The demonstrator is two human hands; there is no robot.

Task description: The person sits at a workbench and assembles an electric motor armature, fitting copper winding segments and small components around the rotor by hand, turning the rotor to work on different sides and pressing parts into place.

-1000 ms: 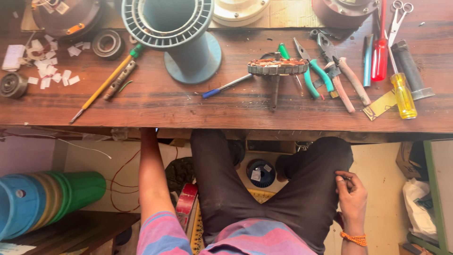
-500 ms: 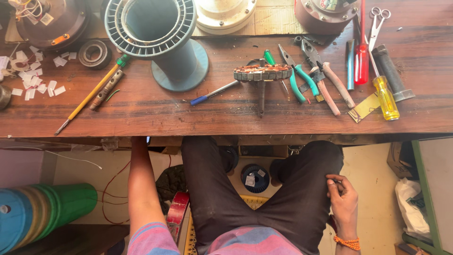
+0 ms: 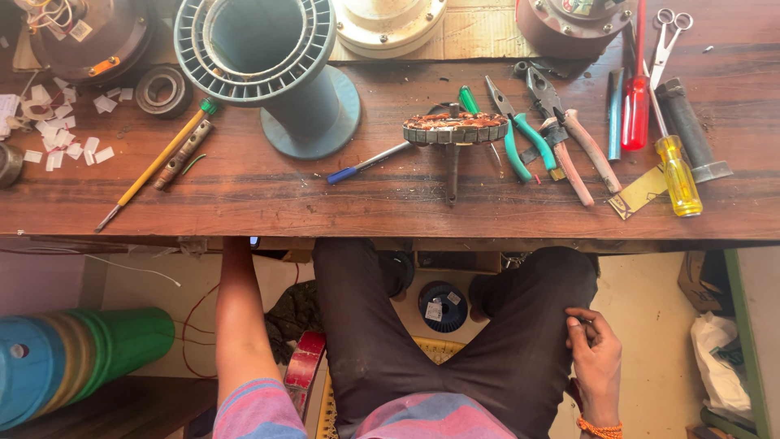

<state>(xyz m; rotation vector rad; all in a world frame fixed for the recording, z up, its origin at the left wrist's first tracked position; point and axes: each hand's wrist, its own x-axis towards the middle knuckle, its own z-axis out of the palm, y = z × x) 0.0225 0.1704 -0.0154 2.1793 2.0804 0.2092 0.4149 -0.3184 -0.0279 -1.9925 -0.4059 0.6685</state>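
I sit at a brown wooden workbench (image 3: 244, 195). My left forearm (image 3: 240, 325) reaches up under the bench edge, and the hand itself is hidden behind the tabletop. My right hand (image 3: 595, 362) rests on my right thigh on the dark trousers, fingers curled against the cloth; whether it pinches anything I cannot tell. On the bench straight ahead lies a round copper-wound stator (image 3: 455, 128) on a dark shaft. Just left of the stator lies a blue-tipped pen (image 3: 370, 162).
A large grey-green ribbed spool (image 3: 268, 65) stands at the back left. Green pliers (image 3: 520, 134), pink-handled pliers (image 3: 577, 150), red (image 3: 636, 106) and yellow screwdrivers (image 3: 678, 171) and scissors (image 3: 668, 36) lie at the right. A bearing (image 3: 164, 89) and paper scraps sit at the left; coloured drums (image 3: 73, 366) lie under the bench.
The view has drifted so the bench things sit slightly lower left in frame. My left arm stays under the bench and my right hand stays on the thigh.
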